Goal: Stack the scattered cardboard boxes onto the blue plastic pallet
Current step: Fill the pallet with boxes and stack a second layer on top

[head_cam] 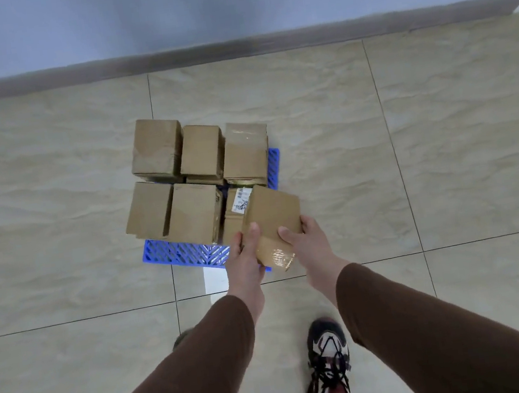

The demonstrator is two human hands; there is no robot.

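Both hands, left hand [245, 253] and right hand [307, 242], are clasping a tilted brown cardboard box [271, 224], lowering it toward the blue plastic lattice pallet's [186, 253] open five-o'clock corner, beside the stacked cardboard boxes [189, 172].

Bare indoor room: tiled floor [307, 117], plain wall [226, 2], grey skirting [232, 49].

Box [272, 219] in both hands – L [245, 257], R [307, 242] – over pallet [186, 253] w/ stacked boxes [190, 179]

Glossy beige marbled floor tiles [272, 105] with dark grout meet a grey skirting board [232, 48] below a pale blue wall [64, 24].
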